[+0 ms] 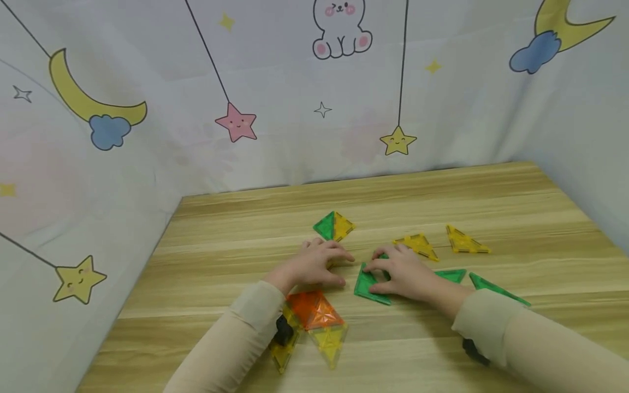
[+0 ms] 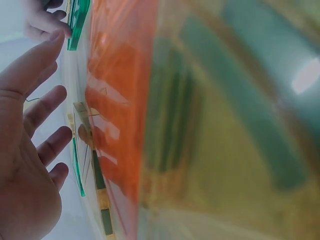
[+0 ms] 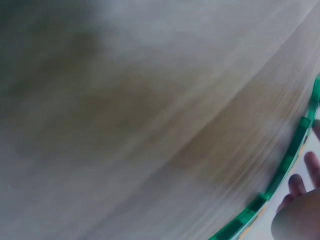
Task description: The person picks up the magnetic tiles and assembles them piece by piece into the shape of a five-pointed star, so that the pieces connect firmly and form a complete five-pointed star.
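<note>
My right hand (image 1: 405, 273) pinches a green triangular magnetic tile (image 1: 365, 285) between thumb and fingers, low over the wooden table. In the left wrist view this green tile (image 2: 77, 25) shows beside the right hand's fingers. My left hand (image 1: 316, 265) is just left of it, fingers spread and loosely bent, holding nothing. Close in front of the left wrist lie joined orange tiles (image 1: 321, 310), with a yellow triangle tile (image 1: 329, 341) pointing toward me. Another yellow tile (image 1: 282, 357) is partly hidden by the left sleeve and its black wrist camera.
Behind the hands lie a green triangle (image 1: 324, 225) and a yellow triangle (image 1: 343, 225) side by side. Two yellow triangles (image 1: 464, 241) lie at the right rear. Green triangles (image 1: 496, 289) lie beside the right forearm. A printed cloth (image 1: 295, 153) hangs behind the table.
</note>
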`<state>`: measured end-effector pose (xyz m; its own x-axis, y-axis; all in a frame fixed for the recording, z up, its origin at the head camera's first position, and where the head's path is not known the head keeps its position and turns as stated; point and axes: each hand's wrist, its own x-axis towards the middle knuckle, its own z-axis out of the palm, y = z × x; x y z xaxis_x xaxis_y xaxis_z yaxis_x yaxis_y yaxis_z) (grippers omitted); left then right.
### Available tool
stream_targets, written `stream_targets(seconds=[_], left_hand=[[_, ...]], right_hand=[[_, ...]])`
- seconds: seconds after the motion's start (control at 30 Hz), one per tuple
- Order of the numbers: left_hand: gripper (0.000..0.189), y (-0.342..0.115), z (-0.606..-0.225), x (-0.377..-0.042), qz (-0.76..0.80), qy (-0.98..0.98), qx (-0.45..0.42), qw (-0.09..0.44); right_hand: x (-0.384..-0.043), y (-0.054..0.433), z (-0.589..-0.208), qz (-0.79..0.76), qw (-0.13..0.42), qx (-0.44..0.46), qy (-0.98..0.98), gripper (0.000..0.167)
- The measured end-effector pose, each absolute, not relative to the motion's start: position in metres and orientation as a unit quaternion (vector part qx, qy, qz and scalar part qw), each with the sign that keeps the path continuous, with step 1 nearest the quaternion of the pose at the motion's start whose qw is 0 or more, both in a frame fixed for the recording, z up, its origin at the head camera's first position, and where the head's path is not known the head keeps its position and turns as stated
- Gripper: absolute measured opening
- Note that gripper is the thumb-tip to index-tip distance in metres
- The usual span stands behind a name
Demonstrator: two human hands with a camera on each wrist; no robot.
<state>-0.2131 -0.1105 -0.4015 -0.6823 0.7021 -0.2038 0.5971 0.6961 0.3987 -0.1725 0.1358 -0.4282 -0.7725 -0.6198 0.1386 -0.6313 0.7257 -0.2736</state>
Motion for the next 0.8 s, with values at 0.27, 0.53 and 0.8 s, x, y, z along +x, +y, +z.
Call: stream_targets(seconds=[0.27, 0.53, 0.8], left_hand=[[0.052, -0.106, -0.403, -0.212, 0.141, 0.907, 0.356, 0.173], [0.052, -0.095, -0.402, -0.211, 0.133, 0.905, 0.369, 0.163], [0.052, -0.086, -0.404, -0.209, 0.107, 0.910, 0.377, 0.137]], right_hand=[[-0.174, 0.132, -0.430, 0.161, 0.027, 0.311, -0.936, 0.042], [-0.178, 0.162, -0.423, 0.199, 0.020, 0.291, -0.936, 0.043], [-0.184, 0.186, -0.418, 0.170, -0.029, 0.285, -0.943, 0.048]])
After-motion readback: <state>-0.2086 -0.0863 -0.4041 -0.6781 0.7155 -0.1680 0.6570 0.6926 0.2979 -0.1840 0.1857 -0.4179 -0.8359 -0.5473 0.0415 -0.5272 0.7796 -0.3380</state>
